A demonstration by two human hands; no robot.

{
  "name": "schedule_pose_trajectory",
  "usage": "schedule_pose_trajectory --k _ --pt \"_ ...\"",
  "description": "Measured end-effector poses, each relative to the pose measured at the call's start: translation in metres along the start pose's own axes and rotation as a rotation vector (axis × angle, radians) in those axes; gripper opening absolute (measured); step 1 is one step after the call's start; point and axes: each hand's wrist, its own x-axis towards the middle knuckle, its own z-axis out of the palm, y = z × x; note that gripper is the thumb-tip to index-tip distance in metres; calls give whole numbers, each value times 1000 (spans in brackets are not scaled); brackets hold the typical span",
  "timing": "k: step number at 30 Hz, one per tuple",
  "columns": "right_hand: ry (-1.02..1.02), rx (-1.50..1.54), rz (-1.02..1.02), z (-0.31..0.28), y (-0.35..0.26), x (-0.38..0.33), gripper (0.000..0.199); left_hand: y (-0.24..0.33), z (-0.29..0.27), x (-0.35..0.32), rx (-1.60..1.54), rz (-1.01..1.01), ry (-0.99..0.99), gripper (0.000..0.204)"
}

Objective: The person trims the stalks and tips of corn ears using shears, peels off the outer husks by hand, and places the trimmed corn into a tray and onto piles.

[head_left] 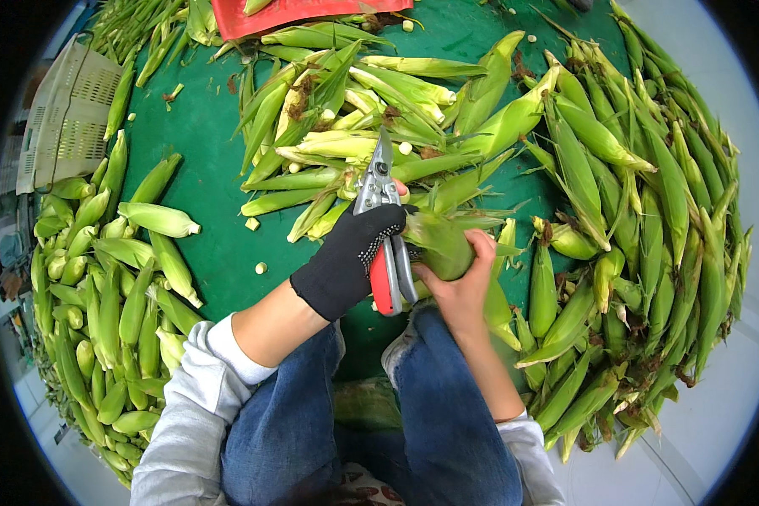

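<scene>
My left hand [352, 257], in a black dotted glove, grips red-handled pruning shears [384, 221] whose metal blades point up and away from me, closed. My bare right hand [464, 282] holds a green corn ear in its husk [438, 240] just right of the shears, the ear's tip close to the handles. Both hands sit above my knees in blue jeans, at the near edge of a green mat [207, 181].
Trimmed corn ears are piled at the left [101, 287]. A heap of husked ears lies ahead [354, 126] and a long bank along the right [641, 219]. A pale plastic crate [67, 118] is far left, a red tray [287, 13] at the top.
</scene>
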Motion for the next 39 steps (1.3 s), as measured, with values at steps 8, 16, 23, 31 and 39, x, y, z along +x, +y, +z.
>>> schedule_pose_trajectory --k 8,16,23,31,39 --pt "-310 883 506 15 -4 3 74 7 32 -21 -14 122 -100 36" --pt "-198 924 511 17 -1 2 69 31 23 -15 616 370 -395 54" --pt "-171 930 538 13 -27 22 73 24 -49 -7 1316 472 -147 89" --pt "-728 789 415 -19 4 -16 22 69 -199 -142 1505 122 139 87" --pt "-576 28 429 -60 170 -89 51 10 -331 -435 1513 -714 477 78"
